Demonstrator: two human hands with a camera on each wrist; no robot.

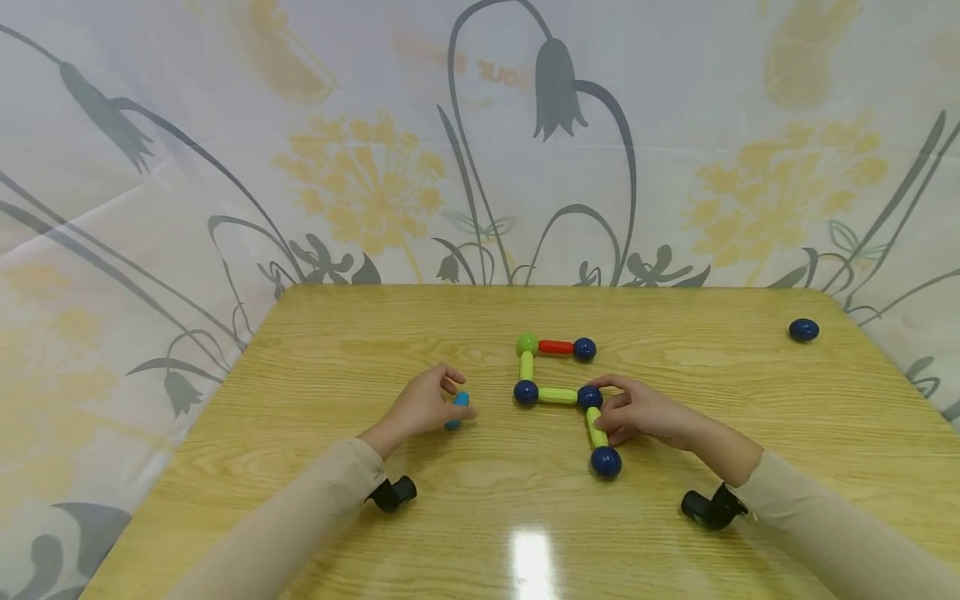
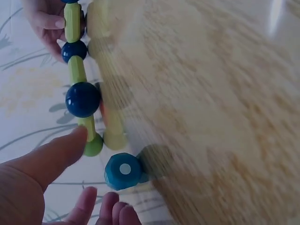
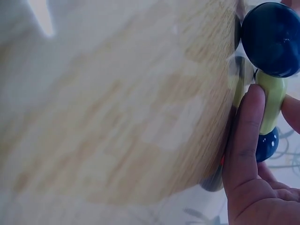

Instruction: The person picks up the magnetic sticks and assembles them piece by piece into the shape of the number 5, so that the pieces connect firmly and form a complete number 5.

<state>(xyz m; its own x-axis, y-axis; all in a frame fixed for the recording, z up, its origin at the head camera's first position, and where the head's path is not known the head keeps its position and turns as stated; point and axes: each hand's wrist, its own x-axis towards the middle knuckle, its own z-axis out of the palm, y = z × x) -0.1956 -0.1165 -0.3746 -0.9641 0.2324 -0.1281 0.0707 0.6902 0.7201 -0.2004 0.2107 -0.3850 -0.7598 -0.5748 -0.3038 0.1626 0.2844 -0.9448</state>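
My right hand (image 1: 641, 410) pinches a yellow-green rod (image 1: 596, 423) between thumb and fingers. A navy ball (image 1: 606, 462) caps the rod's near end, and another navy ball (image 1: 589, 397) joins its far end to the chain. From there a second yellow-green rod (image 1: 558, 396) runs left to a navy ball (image 1: 527, 392). A third yellow-green rod (image 1: 527, 367) leads back to a green ball (image 1: 527, 343), then a red rod (image 1: 556, 347) and a navy ball (image 1: 584, 348). Around a short blue rod (image 2: 123, 172) on the table, my left hand (image 1: 423, 407) has its thumb and fingers spread apart.
A lone navy ball (image 1: 804, 330) lies at the back right of the wooden table (image 1: 360, 325). Behind the table hangs a flower-printed cloth (image 1: 480, 183). Each wrist carries a small black camera, the left one (image 1: 393, 494) and the right one (image 1: 711, 507) both low over the table.
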